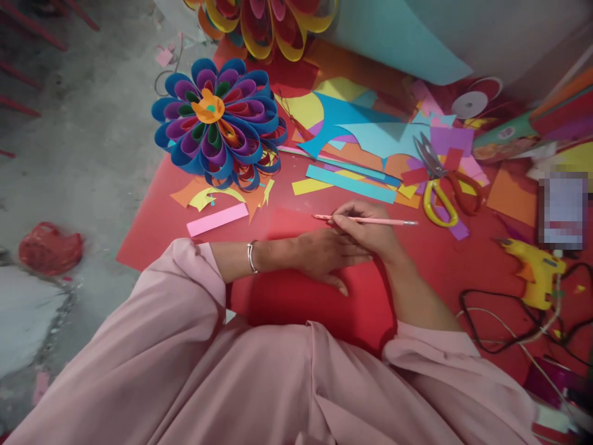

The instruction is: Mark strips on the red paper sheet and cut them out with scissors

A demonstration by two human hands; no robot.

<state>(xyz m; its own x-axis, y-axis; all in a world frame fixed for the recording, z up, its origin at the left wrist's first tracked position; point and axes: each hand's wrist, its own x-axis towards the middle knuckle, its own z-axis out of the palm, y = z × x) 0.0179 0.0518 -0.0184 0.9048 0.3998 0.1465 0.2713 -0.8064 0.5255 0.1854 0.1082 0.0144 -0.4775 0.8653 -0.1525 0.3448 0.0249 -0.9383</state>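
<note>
**Pencil poised over red sheet**

Paper flower (217, 123) sits at the red sheet's (287, 296) far-left corner. Mid-sheet, the left hand (324, 254) lies spread flat, pinning it (bangle on wrist). The right hand (367, 233) pinches a pencil (393, 221) held level. This is probably the marking step, which calls for a lowered tip and a steady sheet.

1. Work sheet (287, 303): spread on the floor, carrying items 2–7.
2. Paper flower (217, 123): far left corner, partly overhanging the left edge.
3. Second flower (269, 25): behind the paper flower, at the far edge.
4. Paper strip (217, 220): in front of the paper flower.
5. Offcuts (361, 136): heaped along the far middle.
6. Scissors (440, 185): right of the offcuts, on scraps.
7. Glue gun (537, 272): near the right edge, in front of the scissors.
8. Right hand (370, 235): at the centre, holding the pencil (365, 220); left hand (324, 253) flat beside it, touching.
9. Bag (50, 248): on the floor, left of the sheet.
</note>
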